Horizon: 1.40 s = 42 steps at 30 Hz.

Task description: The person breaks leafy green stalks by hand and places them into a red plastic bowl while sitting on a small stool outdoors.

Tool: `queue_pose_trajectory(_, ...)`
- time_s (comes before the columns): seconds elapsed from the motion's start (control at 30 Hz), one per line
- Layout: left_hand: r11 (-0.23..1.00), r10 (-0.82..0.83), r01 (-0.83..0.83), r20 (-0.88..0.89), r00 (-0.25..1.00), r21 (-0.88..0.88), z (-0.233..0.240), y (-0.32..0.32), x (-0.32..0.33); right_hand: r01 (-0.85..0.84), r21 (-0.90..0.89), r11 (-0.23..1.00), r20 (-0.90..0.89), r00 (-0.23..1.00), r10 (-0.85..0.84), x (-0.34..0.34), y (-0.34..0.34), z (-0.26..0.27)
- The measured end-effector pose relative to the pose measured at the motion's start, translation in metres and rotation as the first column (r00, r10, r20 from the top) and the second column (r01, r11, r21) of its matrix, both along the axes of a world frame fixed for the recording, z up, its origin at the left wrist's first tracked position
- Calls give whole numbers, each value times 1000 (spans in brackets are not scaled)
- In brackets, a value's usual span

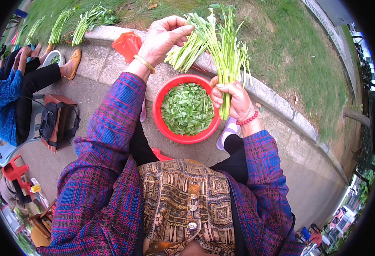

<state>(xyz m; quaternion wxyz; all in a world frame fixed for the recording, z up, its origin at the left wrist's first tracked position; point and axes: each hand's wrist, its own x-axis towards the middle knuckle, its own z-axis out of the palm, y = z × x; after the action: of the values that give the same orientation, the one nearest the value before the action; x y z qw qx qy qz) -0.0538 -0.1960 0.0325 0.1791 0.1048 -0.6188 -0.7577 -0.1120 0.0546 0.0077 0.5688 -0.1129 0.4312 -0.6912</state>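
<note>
My right hand (230, 96), with a red bead bracelet at the wrist, grips a bunch of leafy green vegetable stems (226, 57) by the lower ends. The stems stand upright and fan out at the top. Up at the leafy tips, the thumb and forefinger of my left hand (166, 40) pinch a green leaf (191, 20). Below and between both hands, a round red plastic basin (159, 123) sits on the pavement between my feet. Cut green leaves (187, 110) fill much of it. Behind the held bunch, a pile of pale green stems (187, 52) lies across the kerb.
A stone kerb (280, 100) borders the grass. An orange-red plastic bag (128, 44) rests near it. More stem bundles (88, 25) lie at the upper left. Another person (1, 99) sits at left near a black bag (51, 120) and a red stool (16, 169).
</note>
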Motion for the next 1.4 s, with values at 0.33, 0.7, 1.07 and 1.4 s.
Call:
queue_pose_trajectory(0.33,971,221,-178,321,921,-159,2,-1,0,235,301,924,-581,814,-18,-15,3,-1)
queue_pose_trajectory(0.7,197,-103,400,387,916,-895,-28,16,9,448,146,882,-318,866,-386,-16,0,3)
queue_pose_trajectory(1.07,855,-511,517,242,825,42,-20,59,2,286,88,954,-241,936,-258,-1,-6,-3)
queue_pose_trajectory(1.4,906,-335,240,241,911,349,-46,95,4,-40,381,924,-761,553,338,5,-8,-15)
